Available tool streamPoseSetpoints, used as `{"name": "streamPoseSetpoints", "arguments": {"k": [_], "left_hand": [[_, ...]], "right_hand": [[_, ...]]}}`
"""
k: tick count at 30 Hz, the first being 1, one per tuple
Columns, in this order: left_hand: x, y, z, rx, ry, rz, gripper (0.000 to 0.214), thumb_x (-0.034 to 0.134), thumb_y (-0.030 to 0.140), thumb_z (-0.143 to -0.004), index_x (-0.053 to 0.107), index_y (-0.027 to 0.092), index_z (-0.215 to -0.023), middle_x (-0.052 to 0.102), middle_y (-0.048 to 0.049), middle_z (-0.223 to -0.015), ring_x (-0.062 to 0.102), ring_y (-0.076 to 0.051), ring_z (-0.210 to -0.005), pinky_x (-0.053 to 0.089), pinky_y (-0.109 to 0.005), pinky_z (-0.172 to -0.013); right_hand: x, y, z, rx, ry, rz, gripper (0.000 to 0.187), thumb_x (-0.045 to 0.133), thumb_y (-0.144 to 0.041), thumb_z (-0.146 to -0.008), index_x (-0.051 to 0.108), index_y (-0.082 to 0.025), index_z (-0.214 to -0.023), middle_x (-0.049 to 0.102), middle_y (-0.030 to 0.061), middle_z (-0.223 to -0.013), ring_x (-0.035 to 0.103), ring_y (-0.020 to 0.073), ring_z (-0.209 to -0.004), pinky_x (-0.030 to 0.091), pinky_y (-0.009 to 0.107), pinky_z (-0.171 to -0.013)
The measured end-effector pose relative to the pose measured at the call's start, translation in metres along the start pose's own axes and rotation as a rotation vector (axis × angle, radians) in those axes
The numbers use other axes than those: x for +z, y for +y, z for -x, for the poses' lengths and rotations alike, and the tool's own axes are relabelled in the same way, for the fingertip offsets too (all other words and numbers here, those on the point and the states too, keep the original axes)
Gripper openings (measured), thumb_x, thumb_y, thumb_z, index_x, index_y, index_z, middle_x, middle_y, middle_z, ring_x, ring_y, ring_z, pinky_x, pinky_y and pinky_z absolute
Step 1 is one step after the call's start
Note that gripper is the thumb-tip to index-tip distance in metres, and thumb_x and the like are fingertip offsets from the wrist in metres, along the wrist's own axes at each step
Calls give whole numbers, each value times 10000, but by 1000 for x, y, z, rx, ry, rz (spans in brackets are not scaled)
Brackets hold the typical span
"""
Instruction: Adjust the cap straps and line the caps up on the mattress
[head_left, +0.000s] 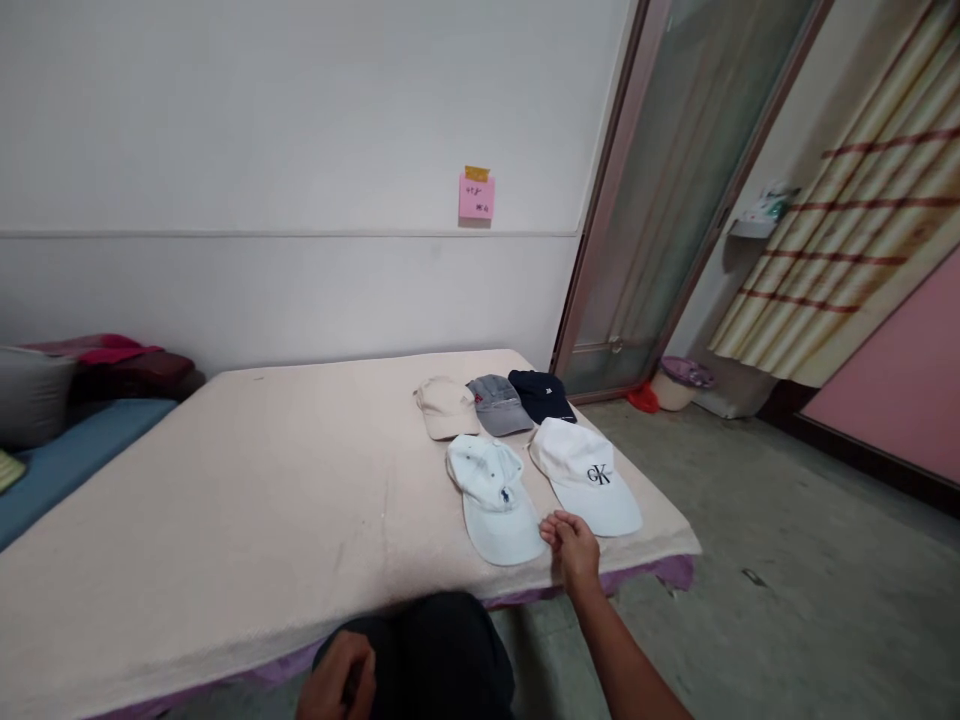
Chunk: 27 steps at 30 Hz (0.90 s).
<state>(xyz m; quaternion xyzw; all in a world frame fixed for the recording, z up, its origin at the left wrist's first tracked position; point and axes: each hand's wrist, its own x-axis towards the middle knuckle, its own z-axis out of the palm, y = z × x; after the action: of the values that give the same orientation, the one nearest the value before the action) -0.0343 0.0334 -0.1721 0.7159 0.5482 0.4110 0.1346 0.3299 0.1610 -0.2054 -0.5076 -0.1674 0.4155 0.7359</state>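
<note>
My right hand point(573, 547) is at the bed's front edge, its fingers curled together beside the brim of a pale blue baseball cap point(493, 495). I cannot tell whether the fingertips touch that brim; nothing shows between them. Just beyond the hand lies a white baseball cap point(581, 470) with black letters. Behind these two sit a beige cap point(446, 405), a grey cap point(499, 404) and a dark navy cap point(541, 395), side by side. My left hand point(341, 678) is loosely closed by my dark-clothed knee, with no object visible in it.
The caps rest on a bed with a cream cover point(300, 480). At the left are a grey pillow point(34, 395) and folded dark red fabric point(127, 365). A pink note point(476, 198) is taped to the wall. A lined bin point(677, 383) stands by the sliding door point(675, 200).
</note>
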Motion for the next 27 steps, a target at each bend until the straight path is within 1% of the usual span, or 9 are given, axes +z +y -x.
{"name": "streamPoseSetpoints", "arguments": {"k": [6, 9, 13, 17, 20, 23, 26, 27], "left_hand": [[25, 36, -14, -37, -26, -37, 310, 456, 406, -865, 576, 225, -644, 566, 4, -602, 519, -136, -526, 448, -216, -525], [34, 45, -21, -41, -41, -44, 311, 445, 402, -871, 575, 220, -655, 559, -1, -607, 511, -141, -539, 441, -221, -532], [44, 49, -26, -46, -75, -51, 253, 467, 337, -868, 555, 214, -665, 552, 3, -621, 508, -138, -554, 425, -217, -544], [50, 53, -27, -55, -142, -109, 224, 438, 277, -887, 518, 213, -687, 542, 6, -647, 513, -136, -579, 411, -224, -568], [51, 59, -26, -74, -199, -156, 210, 413, 257, -897, 505, 215, -714, 547, 5, -659, 512, -137, -585, 397, -235, -571], [49, 61, -25, -82, -214, -177, 190, 416, 232, -891, 499, 217, -721, 558, 4, -661, 517, -140, -587, 383, -243, -567], [47, 57, -21, -50, -210, -178, 179, 423, 215, -886, 490, 218, -720, 558, 5, -665, 520, -139, -590, 384, -246, -575], [47, 54, -19, -32, -211, -175, 174, 424, 212, -887, 487, 218, -725, 557, 4, -669, 521, -138, -592, 386, -245, -578]], "right_hand": [[-9, 3, -3, 18, -63, 15, 273, 707, -253, -567, 589, -143, -787, 666, 13, -646, 649, 153, -548, 546, 267, -529], [-11, 2, -3, 25, -88, 27, 288, 712, -282, -570, 596, -144, -795, 670, 19, -656, 654, 162, -559, 547, 278, -534], [-12, 2, -3, 23, -100, 55, 280, 709, -281, -579, 598, -142, -796, 675, 24, -661, 653, 161, -555, 543, 268, -527], [-13, 2, -2, 21, -105, 77, 268, 700, -268, -592, 598, -144, -807, 682, 23, -669, 653, 155, -556, 543, 257, -528], [-16, 2, -1, 33, -108, 84, 281, 711, -264, -576, 599, -147, -807, 685, 24, -668, 656, 162, -564, 549, 264, -536], [-19, 0, 2, 50, -89, 68, 282, 714, -249, -567, 602, -151, -806, 689, 28, -676, 658, 164, -575, 552, 269, -543], [-21, -2, 13, 98, -32, 0, 284, 723, -221, -547, 604, -158, -797, 689, 30, -672, 655, 161, -575, 546, 266, -537], [-21, -2, 20, 92, -22, -11, 283, 728, -218, -541, 603, -160, -788, 684, 27, -653, 646, 157, -552, 538, 264, -517]]}}
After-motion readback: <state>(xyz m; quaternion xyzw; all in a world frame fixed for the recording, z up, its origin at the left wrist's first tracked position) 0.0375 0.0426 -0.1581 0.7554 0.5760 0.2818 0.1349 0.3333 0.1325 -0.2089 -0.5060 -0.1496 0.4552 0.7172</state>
